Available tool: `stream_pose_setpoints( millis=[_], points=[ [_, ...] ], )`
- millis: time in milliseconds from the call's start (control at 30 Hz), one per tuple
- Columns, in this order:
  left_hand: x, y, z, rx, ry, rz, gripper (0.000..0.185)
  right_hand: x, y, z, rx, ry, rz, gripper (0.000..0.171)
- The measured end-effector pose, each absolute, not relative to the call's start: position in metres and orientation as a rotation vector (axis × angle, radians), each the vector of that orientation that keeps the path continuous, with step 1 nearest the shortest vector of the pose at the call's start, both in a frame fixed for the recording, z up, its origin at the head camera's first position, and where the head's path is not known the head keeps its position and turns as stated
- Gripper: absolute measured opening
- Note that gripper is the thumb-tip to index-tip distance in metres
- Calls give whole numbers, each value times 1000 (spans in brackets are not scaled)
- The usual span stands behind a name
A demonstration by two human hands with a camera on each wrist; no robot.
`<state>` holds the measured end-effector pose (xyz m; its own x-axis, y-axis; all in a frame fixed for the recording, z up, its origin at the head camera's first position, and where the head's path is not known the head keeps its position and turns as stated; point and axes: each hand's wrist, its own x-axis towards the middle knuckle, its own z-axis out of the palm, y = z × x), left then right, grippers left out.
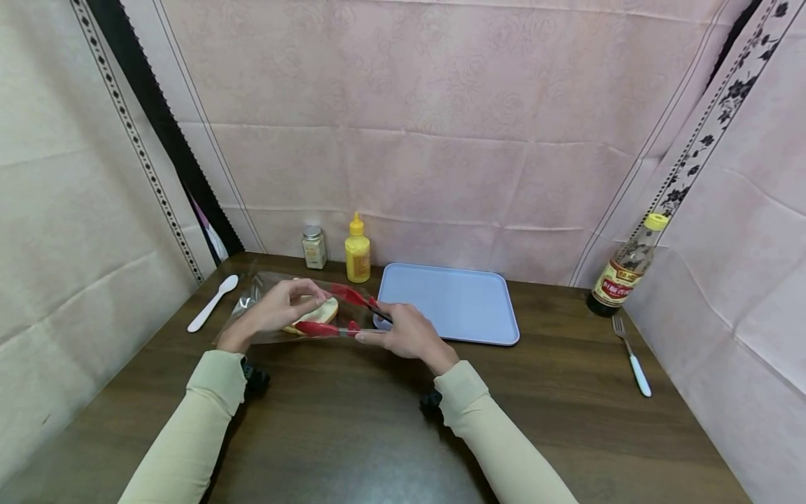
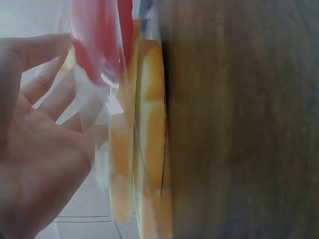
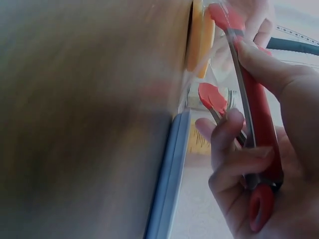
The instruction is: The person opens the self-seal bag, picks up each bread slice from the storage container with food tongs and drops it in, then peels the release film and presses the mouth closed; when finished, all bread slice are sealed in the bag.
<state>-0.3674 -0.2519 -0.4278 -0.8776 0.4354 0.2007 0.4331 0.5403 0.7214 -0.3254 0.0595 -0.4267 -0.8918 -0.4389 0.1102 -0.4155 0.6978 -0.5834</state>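
A clear plastic bag [image 1: 261,308] lies on the dark wooden table [image 1: 352,434] with bread slices [image 1: 320,312] inside. My left hand [image 1: 310,292] pinches the bag's upper edge and holds the mouth apart. My right hand [image 1: 380,330] grips red-tipped metal tongs [image 1: 345,311], whose two arms reach into the bag on either side of the bread. The left wrist view shows the left hand [image 2: 37,144] beside the stacked bread slices [image 2: 147,149], with a red tong tip [image 2: 97,42] behind the plastic. The right wrist view shows the right hand [image 3: 249,164] curled round the tongs [image 3: 256,119], which point at the bread [image 3: 199,35].
A light blue tray [image 1: 450,302] lies just right of my right hand. A spice jar [image 1: 313,246] and a yellow squeeze bottle [image 1: 357,250] stand at the back. A white spoon [image 1: 213,302] lies left. A dark bottle [image 1: 623,269] and a fork [image 1: 632,353] are at the right. Curtains enclose the table.
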Motion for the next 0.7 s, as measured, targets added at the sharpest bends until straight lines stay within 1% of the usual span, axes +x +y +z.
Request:
stream_pose_setpoints(
  millis=[167, 233, 500, 700],
  points=[
    [-366, -251, -426, 800, 2746, 1277, 18, -327, 67, -429, -727, 2824, -1036, 89],
    [-366, -250, -425, 785, 2743, 1295, 18, -327, 67, -429, -730, 2816, -1053, 89],
    [-363, -247, -411, 802, 2727, 1429, 25, -324, 65, -428, -722, 2769, -1176, 81],
    [-363, -249, -408, 807, 2767, 1401, 21, -323, 63, -427, -709, 2828, -1156, 73]
  ],
)
